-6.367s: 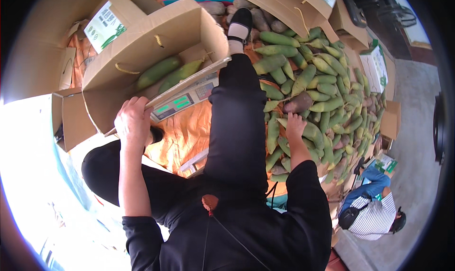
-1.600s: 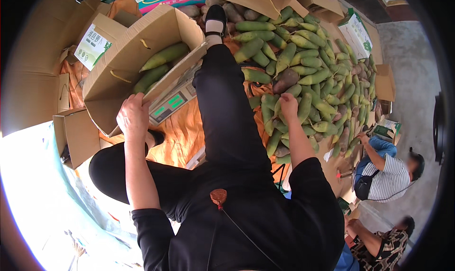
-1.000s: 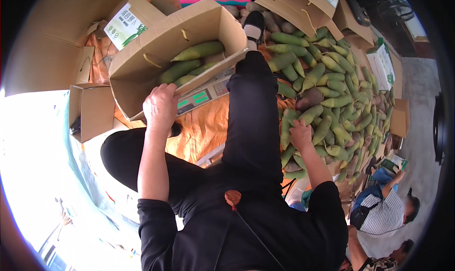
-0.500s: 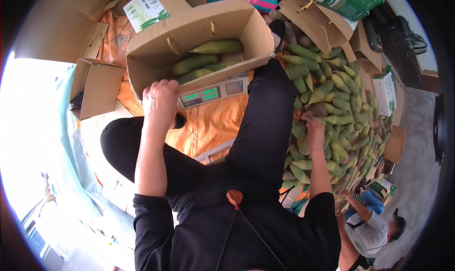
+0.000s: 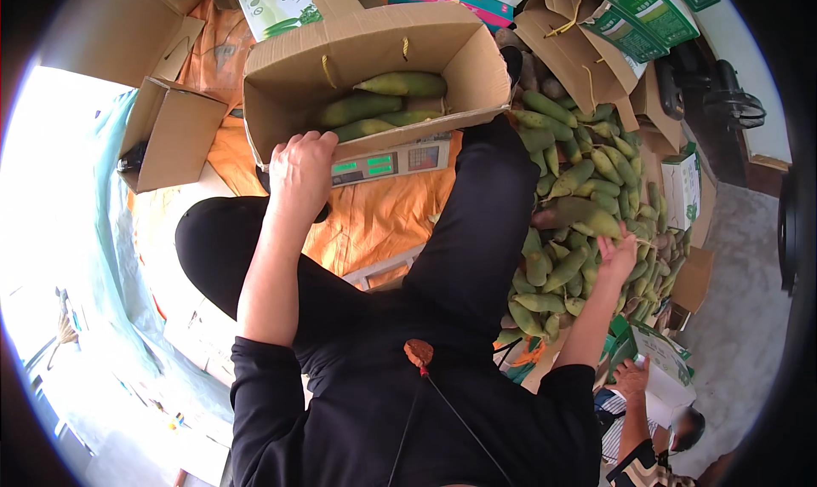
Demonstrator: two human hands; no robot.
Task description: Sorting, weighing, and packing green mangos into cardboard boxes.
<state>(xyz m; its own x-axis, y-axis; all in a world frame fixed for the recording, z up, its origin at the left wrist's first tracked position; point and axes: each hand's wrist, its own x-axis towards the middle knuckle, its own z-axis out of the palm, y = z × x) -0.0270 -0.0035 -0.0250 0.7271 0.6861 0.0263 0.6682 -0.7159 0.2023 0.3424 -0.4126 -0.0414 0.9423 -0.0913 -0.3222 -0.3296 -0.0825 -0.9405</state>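
Observation:
An open cardboard box (image 5: 374, 40) with several green radishes (image 5: 362, 108) inside stands on a scale (image 5: 366, 168) with a lit green display. My left hand (image 5: 304, 168) grips the near left part of the box's rim, fingers hooked over the edge. To the right of my leg, my right hand (image 5: 619, 250) is at the tapered end of a large green radish (image 5: 583, 214) with a brownish other end. Its fingers are spread and appear to touch that radish, which lies over the pile (image 5: 566, 270).
Cardboard cartons (image 5: 174, 138) stand at the left, and green-and-white boxes (image 5: 647, 14) at the far right. An orange sheet (image 5: 374, 223) covers the floor between my legs. At the lower right, another person's hand (image 5: 630, 378) is at a white-and-green box (image 5: 668, 376).
My right hand has moved right over the pile, and the large radish now shows at full length. My left hand stays on the box rim. The other person's box has come into view.

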